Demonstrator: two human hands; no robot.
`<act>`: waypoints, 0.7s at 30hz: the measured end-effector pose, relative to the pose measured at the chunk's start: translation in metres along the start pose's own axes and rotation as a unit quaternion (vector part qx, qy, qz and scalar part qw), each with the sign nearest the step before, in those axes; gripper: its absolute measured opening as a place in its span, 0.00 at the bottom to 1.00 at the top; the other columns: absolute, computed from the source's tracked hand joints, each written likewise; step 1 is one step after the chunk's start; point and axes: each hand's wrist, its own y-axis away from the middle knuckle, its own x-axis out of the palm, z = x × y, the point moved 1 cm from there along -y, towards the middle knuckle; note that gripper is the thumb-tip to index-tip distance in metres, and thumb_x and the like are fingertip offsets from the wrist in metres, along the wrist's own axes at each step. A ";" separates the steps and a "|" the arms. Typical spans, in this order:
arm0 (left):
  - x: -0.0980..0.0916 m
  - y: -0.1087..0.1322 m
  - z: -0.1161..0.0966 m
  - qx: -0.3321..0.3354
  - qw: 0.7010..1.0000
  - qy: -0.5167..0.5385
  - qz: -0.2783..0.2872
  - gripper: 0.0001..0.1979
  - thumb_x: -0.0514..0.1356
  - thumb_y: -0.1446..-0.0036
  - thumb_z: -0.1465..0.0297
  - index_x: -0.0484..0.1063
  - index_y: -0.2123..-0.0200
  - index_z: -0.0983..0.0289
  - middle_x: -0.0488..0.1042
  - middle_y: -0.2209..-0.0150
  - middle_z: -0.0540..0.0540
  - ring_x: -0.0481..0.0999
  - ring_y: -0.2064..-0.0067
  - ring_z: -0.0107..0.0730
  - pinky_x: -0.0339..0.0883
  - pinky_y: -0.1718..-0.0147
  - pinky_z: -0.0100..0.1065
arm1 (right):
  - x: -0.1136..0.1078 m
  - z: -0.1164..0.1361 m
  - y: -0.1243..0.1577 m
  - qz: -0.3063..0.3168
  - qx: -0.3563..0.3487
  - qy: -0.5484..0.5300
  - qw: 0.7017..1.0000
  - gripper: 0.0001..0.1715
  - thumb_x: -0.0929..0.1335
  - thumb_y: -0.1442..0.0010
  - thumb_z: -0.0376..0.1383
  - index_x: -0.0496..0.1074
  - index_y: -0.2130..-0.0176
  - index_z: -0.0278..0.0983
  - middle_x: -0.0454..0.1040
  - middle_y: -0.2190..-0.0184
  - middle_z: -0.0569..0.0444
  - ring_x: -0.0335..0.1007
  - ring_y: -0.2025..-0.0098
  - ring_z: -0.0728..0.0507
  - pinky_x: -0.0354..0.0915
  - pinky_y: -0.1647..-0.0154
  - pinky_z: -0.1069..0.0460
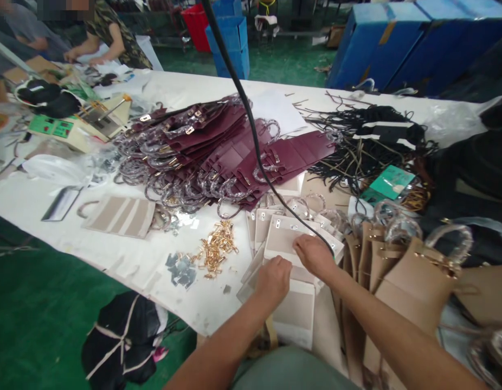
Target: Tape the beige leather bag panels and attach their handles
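Observation:
My left hand [275, 279] is closed with its fingers curled, low over a stack of beige bag panels [294, 309]. Close beside it, my right hand [314, 254] is closed too, its fingertips pointing left over the upper beige panel. What either hand pinches is too small or hidden to make out. A black cable [255, 130] hangs across the view and ends by my right wrist. Left of the panels lie a heap of small gold metal fittings [217, 249] and a pile of thin grey metal plates [181, 270].
Maroon bags [235, 146] with wrapped handles are piled across the table [133, 260]. Tan bags [409, 287] stand at my right. Black straps [356, 141] lie behind. A machine [84, 122] sits at left; a person [113, 38] works beyond. A black bundle [123, 336] rests on the floor.

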 end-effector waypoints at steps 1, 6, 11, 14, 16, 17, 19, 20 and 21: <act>0.003 0.001 0.000 0.004 1.000 0.009 0.001 0.14 0.50 0.31 0.69 0.74 0.65 0.61 0.75 0.64 0.57 0.74 0.62 0.39 0.64 0.62 0.37 | 0.000 -0.008 -0.006 -0.023 0.025 -0.046 0.998 0.13 0.62 0.32 0.36 0.72 0.66 0.38 0.75 0.68 0.51 0.70 0.63 0.42 0.61 0.59 0.49; 0.021 0.000 0.016 -0.104 0.982 0.156 -0.004 0.10 0.55 0.35 0.69 0.75 0.66 0.61 0.76 0.68 0.51 0.74 0.64 0.34 0.63 0.63 0.34 | 0.003 -0.033 -0.039 -0.077 0.106 -0.151 0.980 0.11 0.63 0.34 0.40 0.73 0.65 0.40 0.76 0.66 0.54 0.70 0.62 0.42 0.62 0.58 0.50; 0.030 -0.003 0.029 -0.152 0.971 0.185 0.010 0.07 0.58 0.41 0.71 0.76 0.61 0.61 0.78 0.67 0.50 0.74 0.65 0.33 0.64 0.65 0.32 | 0.014 -0.034 -0.051 -0.105 0.113 -0.007 0.988 0.13 0.64 0.34 0.40 0.76 0.64 0.41 0.76 0.65 0.53 0.69 0.61 0.40 0.59 0.60 0.49; 0.032 -0.003 0.031 -0.150 0.968 0.202 0.021 0.12 0.59 0.46 0.75 0.77 0.58 0.60 0.79 0.61 0.50 0.75 0.60 0.34 0.65 0.59 0.34 | 0.020 -0.035 -0.047 -0.121 0.105 0.017 0.987 0.14 0.63 0.33 0.41 0.76 0.64 0.40 0.76 0.65 0.51 0.69 0.60 0.40 0.60 0.57 0.49; 0.033 -0.003 0.033 -0.138 0.966 0.218 0.021 0.13 0.59 0.48 0.76 0.77 0.58 0.60 0.79 0.60 0.51 0.75 0.57 0.36 0.65 0.55 0.35 | 0.024 -0.038 -0.045 -0.125 0.104 0.011 0.987 0.14 0.63 0.33 0.41 0.75 0.63 0.40 0.76 0.64 0.51 0.69 0.59 0.40 0.60 0.56 0.49; 0.033 -0.003 0.034 -0.135 0.964 0.230 0.019 0.13 0.60 0.48 0.76 0.78 0.59 0.60 0.78 0.59 0.51 0.75 0.56 0.36 0.65 0.54 0.36 | 0.025 -0.040 -0.044 -0.131 0.110 0.008 0.985 0.12 0.64 0.33 0.41 0.75 0.62 0.40 0.75 0.62 0.51 0.69 0.59 0.40 0.60 0.57 0.49; 0.034 -0.003 0.036 -0.137 0.956 0.258 0.020 0.13 0.60 0.49 0.76 0.79 0.61 0.61 0.78 0.59 0.52 0.75 0.55 0.37 0.64 0.52 0.37 | 0.026 -0.044 -0.045 -0.152 0.139 -0.001 0.979 0.11 0.65 0.35 0.42 0.74 0.58 0.40 0.74 0.58 0.50 0.69 0.59 0.41 0.61 0.59 0.49; 0.035 -0.002 0.036 -0.142 0.951 0.273 0.023 0.12 0.60 0.49 0.76 0.79 0.61 0.61 0.78 0.60 0.52 0.75 0.56 0.37 0.65 0.52 0.37 | 0.026 -0.046 -0.046 -0.162 0.156 -0.010 0.974 0.12 0.66 0.36 0.43 0.74 0.56 0.40 0.74 0.57 0.50 0.69 0.60 0.41 0.61 0.61 0.49; 0.035 -0.002 0.037 -0.149 0.946 0.287 0.026 0.12 0.60 0.49 0.76 0.79 0.61 0.61 0.79 0.62 0.52 0.75 0.58 0.36 0.65 0.54 0.36 | 0.024 -0.048 -0.048 -0.171 0.172 -0.025 0.970 0.13 0.66 0.36 0.43 0.73 0.56 0.40 0.74 0.57 0.50 0.69 0.60 0.41 0.61 0.62 0.49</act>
